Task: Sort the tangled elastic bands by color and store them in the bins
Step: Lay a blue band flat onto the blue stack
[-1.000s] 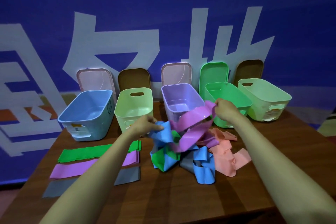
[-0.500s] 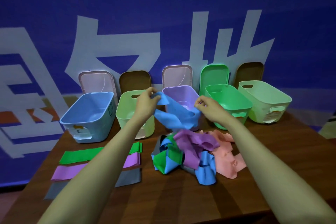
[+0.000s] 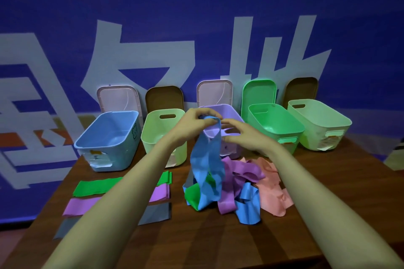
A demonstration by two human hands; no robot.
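The blue band (image 3: 207, 159) hangs from the left hand (image 3: 192, 122), whose grip is clamped on its top end, thumb and fingertips pinched together in front of the purple bin (image 3: 232, 113). The band's lower end is still down in the tangled pile (image 3: 240, 181) on the counter (image 3: 218, 244), where it seems looped with a green band (image 3: 192, 195). The right hand (image 3: 244, 135) sits just beside the hanging band with its fingers loosely curved and apart, holding nothing that I can see.

To do this step well, I would lift slowly, let the right hand slide down the band to work the loop off the green one, and avoid dragging the pile along. Once it is free, it probably belongs in the blue bin (image 3: 109, 155) at the far left.

Half a second ago both hands held this band stretched between them, lower down. Now the left hand alone carries it, higher, and the right has let go. The flat strips (image 3: 98, 186) on the left have not moved.
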